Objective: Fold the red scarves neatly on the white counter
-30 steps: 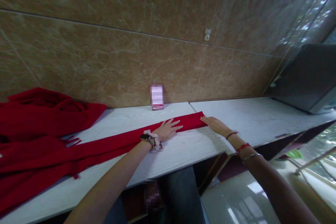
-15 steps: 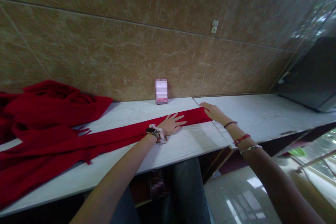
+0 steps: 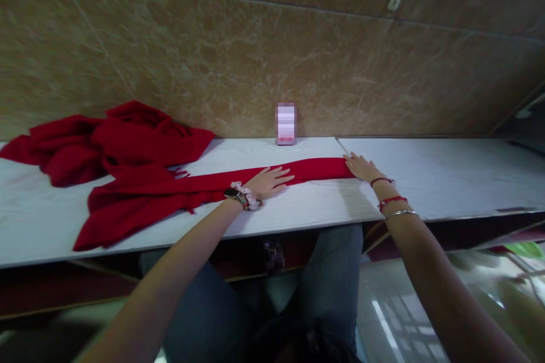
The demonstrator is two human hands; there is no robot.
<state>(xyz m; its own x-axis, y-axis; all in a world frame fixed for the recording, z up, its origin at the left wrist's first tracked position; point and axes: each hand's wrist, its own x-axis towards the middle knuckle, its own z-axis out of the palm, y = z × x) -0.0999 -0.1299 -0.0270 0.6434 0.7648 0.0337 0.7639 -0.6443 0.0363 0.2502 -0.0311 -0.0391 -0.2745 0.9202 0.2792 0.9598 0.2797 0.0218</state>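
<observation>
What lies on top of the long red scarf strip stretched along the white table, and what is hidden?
Both hands rest flat on the red scarf strip: the left hand mid-strip, the right hand at its end. The cloth beneath their palms is covered.

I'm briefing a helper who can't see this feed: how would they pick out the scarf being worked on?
On the long white counter against the brown marble wall, find the red strip under the left hand and right hand. It lies flat and narrow, unlike the crumpled red heap further left.
</observation>
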